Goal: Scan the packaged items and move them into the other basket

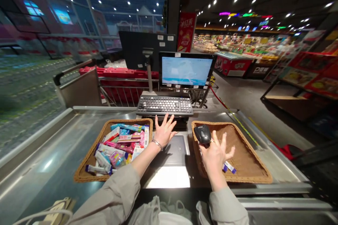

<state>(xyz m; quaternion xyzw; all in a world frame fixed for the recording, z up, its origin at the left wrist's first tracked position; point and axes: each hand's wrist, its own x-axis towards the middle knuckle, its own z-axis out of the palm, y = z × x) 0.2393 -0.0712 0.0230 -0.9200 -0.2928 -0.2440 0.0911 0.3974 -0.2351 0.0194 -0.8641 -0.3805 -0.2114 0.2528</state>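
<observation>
My left hand (164,132) is open, its fingers spread, just in front of the keyboard (165,104) and right of a full wicker basket (76,175). Nothing is in it. That basket holds many small packaged goods, among them a blue-wrapped tube (129,127) and white-and-purple packets (102,161). In my right hand (215,153) is a black barcode scanner (202,134), gripped at the thumb side while the other fingers spread away. Its handle is mostly hidden. This hand is over a second wicker basket (250,158), where a small white-and-purple packet (230,167) lies partly behind my wrist.
A lit monitor (187,70) stands behind the keyboard, with a dark screen (144,49) turned away beside it. Metal counter edges (280,158) border both baskets. A power strip with cables (59,211) lies at lower left. Red-filled trolleys (118,88) stand beyond the counter.
</observation>
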